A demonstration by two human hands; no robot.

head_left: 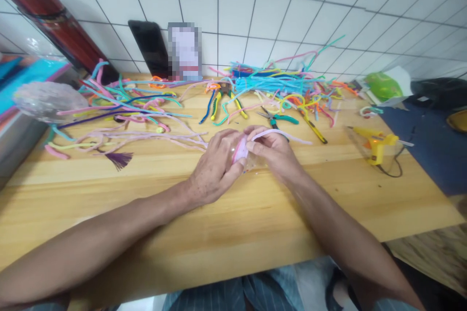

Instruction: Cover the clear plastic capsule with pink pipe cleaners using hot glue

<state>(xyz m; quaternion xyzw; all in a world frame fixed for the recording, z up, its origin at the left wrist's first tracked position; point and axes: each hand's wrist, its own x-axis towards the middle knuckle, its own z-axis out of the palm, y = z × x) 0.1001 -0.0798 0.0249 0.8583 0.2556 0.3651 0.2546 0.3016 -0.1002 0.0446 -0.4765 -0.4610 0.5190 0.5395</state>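
Over the middle of the wooden table, my left hand (215, 167) pinches a small lavender piece with a pink edge (240, 150), made of what look like fuzzy craft stems. My right hand (273, 153) meets it from the other side, its thumb and fingers closed on a lavender pipe cleaner (282, 132) whose free end sticks out to the right. Both hands touch the piece, and its lower part is partly covered by fingers. Something clear and shiny (251, 163) shows beneath it; I cannot tell what it is. More pale pink pipe cleaners (178, 141) lie left of my left hand.
Behind the hands lie yellow-handled pliers (217, 104), green-handled pliers (286, 119), a yellow cutter (314, 126) and a blue pipe-cleaner bundle (270, 85). A yellow glue gun (377, 146) with a cord is at right. A red thermos (62, 29) and black phone (149, 48) stand by the tiled wall.
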